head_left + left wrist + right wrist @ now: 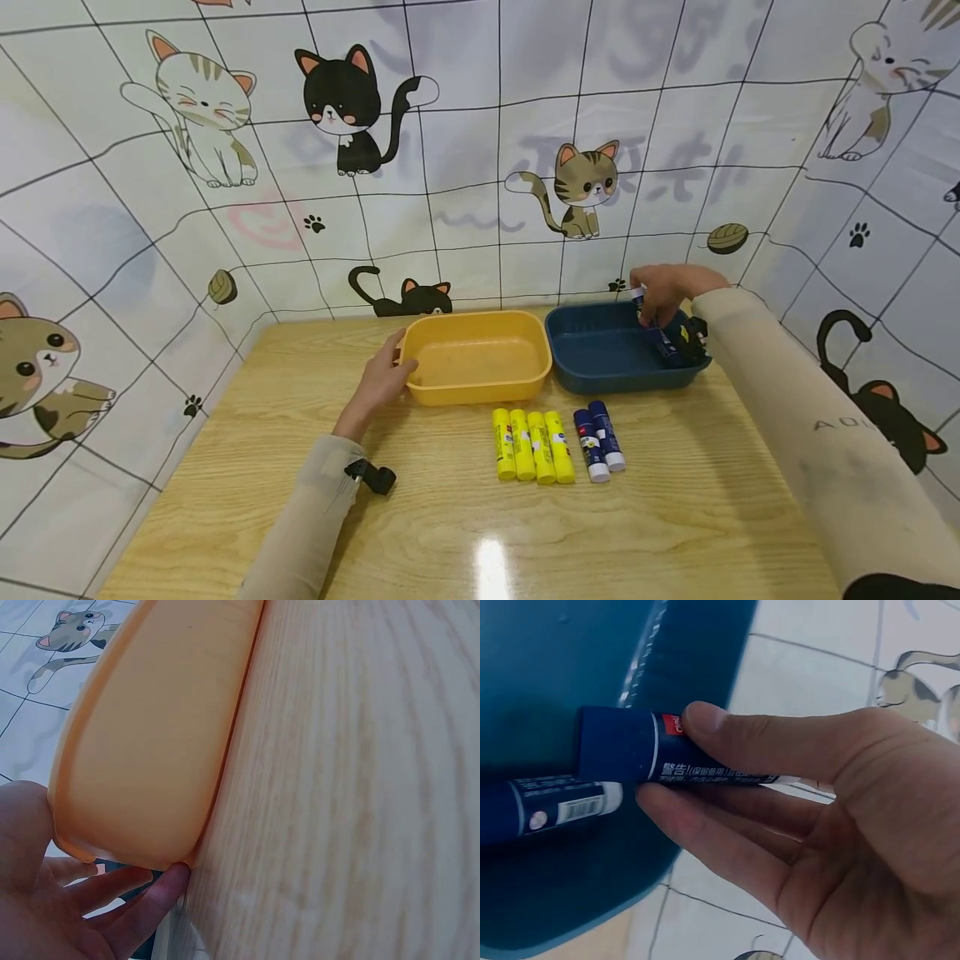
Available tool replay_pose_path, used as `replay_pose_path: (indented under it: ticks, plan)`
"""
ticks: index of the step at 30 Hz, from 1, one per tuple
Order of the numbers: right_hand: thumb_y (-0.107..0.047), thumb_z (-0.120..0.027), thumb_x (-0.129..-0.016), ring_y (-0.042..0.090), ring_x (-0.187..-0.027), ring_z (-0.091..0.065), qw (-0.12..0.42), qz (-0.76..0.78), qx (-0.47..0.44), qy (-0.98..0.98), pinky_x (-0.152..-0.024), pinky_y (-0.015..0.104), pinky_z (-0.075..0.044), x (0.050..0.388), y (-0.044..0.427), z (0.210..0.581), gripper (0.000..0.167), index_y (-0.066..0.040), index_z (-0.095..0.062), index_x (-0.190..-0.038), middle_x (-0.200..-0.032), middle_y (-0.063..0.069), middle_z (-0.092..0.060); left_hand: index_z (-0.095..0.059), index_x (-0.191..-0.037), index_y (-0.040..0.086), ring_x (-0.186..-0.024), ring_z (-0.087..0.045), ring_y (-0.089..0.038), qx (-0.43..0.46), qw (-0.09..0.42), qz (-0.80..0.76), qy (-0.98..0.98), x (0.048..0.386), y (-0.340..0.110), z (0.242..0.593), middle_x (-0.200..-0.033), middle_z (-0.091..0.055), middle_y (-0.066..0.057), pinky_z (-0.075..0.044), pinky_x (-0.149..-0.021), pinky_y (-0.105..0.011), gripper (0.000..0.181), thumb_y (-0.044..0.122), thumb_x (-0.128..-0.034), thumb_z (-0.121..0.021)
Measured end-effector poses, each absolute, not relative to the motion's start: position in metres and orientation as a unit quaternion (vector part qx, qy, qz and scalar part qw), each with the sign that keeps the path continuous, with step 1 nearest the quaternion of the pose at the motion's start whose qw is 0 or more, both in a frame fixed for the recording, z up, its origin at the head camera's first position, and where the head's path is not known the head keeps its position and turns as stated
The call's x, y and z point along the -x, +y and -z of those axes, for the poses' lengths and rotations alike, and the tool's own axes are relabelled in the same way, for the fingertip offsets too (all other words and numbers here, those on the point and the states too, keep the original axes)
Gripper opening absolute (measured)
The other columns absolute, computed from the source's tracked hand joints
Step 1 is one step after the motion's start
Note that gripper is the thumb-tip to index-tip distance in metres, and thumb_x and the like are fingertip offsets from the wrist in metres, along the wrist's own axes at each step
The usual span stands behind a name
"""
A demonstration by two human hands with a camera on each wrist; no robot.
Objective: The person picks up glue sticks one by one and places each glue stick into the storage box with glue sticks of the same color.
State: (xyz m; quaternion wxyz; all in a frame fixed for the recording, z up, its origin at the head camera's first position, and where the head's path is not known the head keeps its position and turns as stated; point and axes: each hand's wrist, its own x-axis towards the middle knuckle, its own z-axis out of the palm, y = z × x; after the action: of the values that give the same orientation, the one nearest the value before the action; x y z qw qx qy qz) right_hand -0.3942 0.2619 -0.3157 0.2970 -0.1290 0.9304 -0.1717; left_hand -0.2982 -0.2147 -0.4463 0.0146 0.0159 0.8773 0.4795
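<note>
My left hand (382,379) grips the left end of a yellow plastic basin (476,392), thumb over the rim and fingers against the outer end wall. In the left wrist view the fingers (150,907) touch that wall near the table. Above the right part of a dark blue basin (600,379), my right hand (663,292) pinches a dark blue glue stick (622,746) between thumb and fingers. Another blue glue stick (555,806) lies inside the blue basin, below the held one. The yellow basin holds nothing visible.
Several yellow glue sticks (523,446) lie in a row on the wooden table (420,533) in front of the basins. Two blue glue sticks (598,442) lie to their right. A cat-patterned wall covering (465,200) rises behind the basins.
</note>
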Motion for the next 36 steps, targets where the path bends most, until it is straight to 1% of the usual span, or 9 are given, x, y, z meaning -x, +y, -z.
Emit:
replay_pose_path:
  ticks: [4,8,11,16,22,24,26,32,36]
  plan:
    - [0.0,-0.069,-0.094,0.035,-0.097,-0.073,0.305,0.176,0.122,0.928,-0.084,0.043,-0.062,0.396,0.264,0.324,0.064,0.01,-0.027,-0.142,-0.119,0.032,-0.061,-0.022,-0.166,0.015,-0.125,-0.064,-0.04,-0.021,0.013,-0.476,0.879,0.299,-0.215,0.447,-0.15,-0.052,-0.028,-0.061,-0.082,-0.036,0.071,0.02,-0.1027,-0.053]
    - [-0.001,-0.07,-0.094,0.035,-0.098,-0.073,0.303,0.177,0.119,0.929,-0.084,0.042,-0.062,0.396,0.263,0.332,0.072,0.013,-0.023,-0.147,-0.134,0.039,-0.049,-0.023,-0.166,0.016,-0.121,-0.066,-0.04,-0.021,0.014,-0.481,0.877,0.299,-0.215,0.447,-0.15,-0.053,-0.028,-0.061,-0.076,-0.034,0.071,0.02,-0.1025,-0.054]
    - [-0.001,-0.07,-0.094,0.032,-0.096,-0.073,0.302,0.179,0.113,0.929,-0.083,0.041,-0.062,0.395,0.264,0.339,0.077,0.015,-0.02,-0.15,-0.143,0.042,-0.039,-0.023,-0.166,0.016,-0.121,-0.065,-0.039,-0.019,0.016,-0.483,0.875,0.299,-0.215,0.447,-0.15,-0.052,-0.028,-0.061,-0.076,-0.033,0.071,0.019,-0.1024,-0.054]
    - [-0.001,-0.07,-0.094,0.032,-0.097,-0.071,0.309,0.182,0.111,0.927,-0.084,0.042,-0.061,0.393,0.27,0.347,0.078,0.017,-0.019,-0.15,-0.148,0.045,-0.031,-0.023,-0.166,0.016,-0.122,-0.065,-0.039,-0.02,0.017,-0.482,0.876,0.299,-0.214,0.447,-0.149,-0.053,-0.027,-0.061,-0.078,-0.034,0.071,0.019,-0.1023,-0.054]
    - [0.001,-0.07,-0.094,0.038,-0.102,-0.071,0.319,0.194,0.108,0.921,-0.085,0.042,-0.062,0.397,0.275,0.356,0.065,0.014,-0.027,-0.141,-0.128,0.039,-0.051,-0.024,-0.166,0.017,-0.121,-0.066,-0.038,-0.016,0.017,-0.483,0.876,0.3,-0.213,0.447,-0.15,-0.053,-0.027,-0.061,-0.077,-0.032,0.07,0.019,-0.1023,-0.054]
    - [0.002,-0.07,-0.094,0.039,-0.103,-0.071,0.321,0.195,0.105,0.921,-0.084,0.042,-0.062,0.397,0.276,0.358,0.06,0.013,-0.029,-0.137,-0.124,0.037,-0.054,-0.024,-0.166,0.017,-0.119,-0.066,-0.038,-0.017,0.017,-0.483,0.875,0.299,-0.212,0.447,-0.149,-0.054,-0.027,-0.061,-0.076,-0.033,0.07,0.018,-0.1023,-0.054]
    - [0.002,-0.07,-0.093,0.039,-0.102,-0.071,0.318,0.192,0.104,0.923,-0.083,0.042,-0.062,0.397,0.276,0.359,0.059,0.012,-0.031,-0.136,-0.126,0.038,-0.052,-0.024,-0.166,0.017,-0.118,-0.067,-0.038,-0.017,0.016,-0.485,0.874,0.299,-0.213,0.446,-0.149,-0.054,-0.027,-0.061,-0.076,-0.033,0.07,0.018,-0.1022,-0.055]
    - [0.0,-0.071,-0.094,0.036,-0.1,-0.073,0.308,0.167,0.108,0.93,-0.082,0.04,-0.062,0.396,0.274,0.357,0.064,0.015,-0.032,-0.142,-0.139,0.044,-0.044,-0.023,-0.166,0.015,-0.119,-0.066,-0.038,-0.02,0.016,-0.484,0.874,0.298,-0.215,0.446,-0.15,-0.052,-0.028,-0.061,-0.077,-0.033,0.07,0.019,-0.1028,-0.053]
    - [0.002,-0.07,-0.093,0.036,-0.101,-0.073,0.309,0.166,0.111,0.93,-0.082,0.04,-0.063,0.396,0.273,0.355,0.06,0.016,-0.036,-0.14,-0.137,0.042,-0.046,-0.023,-0.166,0.015,-0.119,-0.067,-0.039,-0.018,0.015,-0.485,0.874,0.298,-0.215,0.445,-0.151,-0.052,-0.028,-0.061,-0.076,-0.034,0.07,0.019,-0.103,-0.053]
